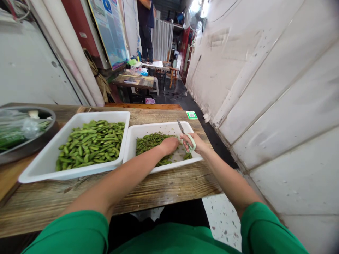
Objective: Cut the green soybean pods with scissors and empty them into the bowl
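My right hand (196, 142) is closed round a pair of scissors (191, 141) with pale green handles, its blades pointing up and away over the right-hand white tray (132, 137). Close beside it, my left hand (170, 145) is low over the same tray, fingers curled in; whatever they pinch is too small to make out. Under and left of that hand lies a heap of green pods (148, 143) with small trimmed bits. A larger white tray (34, 171) on the left holds a pile of plump edamame pods (91, 143).
On the far left of the wooden table (159, 190) stands a metal basin (50, 128) with bagged greens. A green QR-code card (191, 115) lies at the back right edge. A white wall (265, 88) runs along the right. Farther back, a person (146, 31) stands by a cluttered table (135, 80).
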Demonstrator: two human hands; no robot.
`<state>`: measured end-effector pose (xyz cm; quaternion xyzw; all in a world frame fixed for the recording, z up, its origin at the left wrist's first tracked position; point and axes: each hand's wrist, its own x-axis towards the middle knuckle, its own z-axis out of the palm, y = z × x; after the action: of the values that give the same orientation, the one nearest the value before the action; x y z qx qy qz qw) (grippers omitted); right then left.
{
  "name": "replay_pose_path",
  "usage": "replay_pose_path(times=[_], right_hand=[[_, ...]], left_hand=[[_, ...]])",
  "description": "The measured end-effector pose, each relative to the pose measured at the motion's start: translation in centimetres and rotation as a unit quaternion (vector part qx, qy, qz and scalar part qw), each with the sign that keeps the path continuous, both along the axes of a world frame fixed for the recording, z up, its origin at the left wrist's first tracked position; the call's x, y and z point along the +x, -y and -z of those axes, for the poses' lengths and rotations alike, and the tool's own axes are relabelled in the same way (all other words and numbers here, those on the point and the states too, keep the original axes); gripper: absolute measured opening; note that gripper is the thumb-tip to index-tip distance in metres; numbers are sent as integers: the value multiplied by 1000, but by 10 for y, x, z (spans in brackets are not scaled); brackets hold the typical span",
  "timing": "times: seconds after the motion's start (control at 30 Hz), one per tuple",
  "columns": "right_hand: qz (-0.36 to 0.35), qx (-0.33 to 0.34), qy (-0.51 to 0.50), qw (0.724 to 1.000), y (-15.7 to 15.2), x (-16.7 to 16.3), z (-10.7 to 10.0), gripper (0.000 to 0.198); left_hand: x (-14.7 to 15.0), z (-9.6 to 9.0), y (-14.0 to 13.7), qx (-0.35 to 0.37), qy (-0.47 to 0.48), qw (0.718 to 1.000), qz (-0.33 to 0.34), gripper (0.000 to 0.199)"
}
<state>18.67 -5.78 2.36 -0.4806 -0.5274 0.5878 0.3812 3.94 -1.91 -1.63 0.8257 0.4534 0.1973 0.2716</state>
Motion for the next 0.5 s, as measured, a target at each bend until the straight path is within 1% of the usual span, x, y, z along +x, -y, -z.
replay_pose_path(times=[0.07, 0.13, 0.23, 0.3, 0.4, 0.5], right_hand=[[-1, 0, 5, 1000, 1, -1, 0, 36], [-4, -3, 14, 1000, 2, -1, -1, 37], [-13, -20, 39, 999, 4, -3, -1, 38], [-23, -36, 59, 997, 4, -4, -1, 38], [-40, -59, 81, 994, 6, -5, 0, 41], [-59, -85, 101, 990, 7, -5, -1, 46]], left_hand=[[-4, -3, -2, -23, 41, 999, -19, 14], [-9, -5, -5, -71, 116, 989, -63, 14], [-18, -9, -11, -140, 211, 958, -135, 14], [-21, -11, -14, -174, 246, 941, -156, 13], [-23, -13, -17, -223, 315, 906, -175, 14], [-23, -13, -20, -242, 372, 875, -194, 17]])
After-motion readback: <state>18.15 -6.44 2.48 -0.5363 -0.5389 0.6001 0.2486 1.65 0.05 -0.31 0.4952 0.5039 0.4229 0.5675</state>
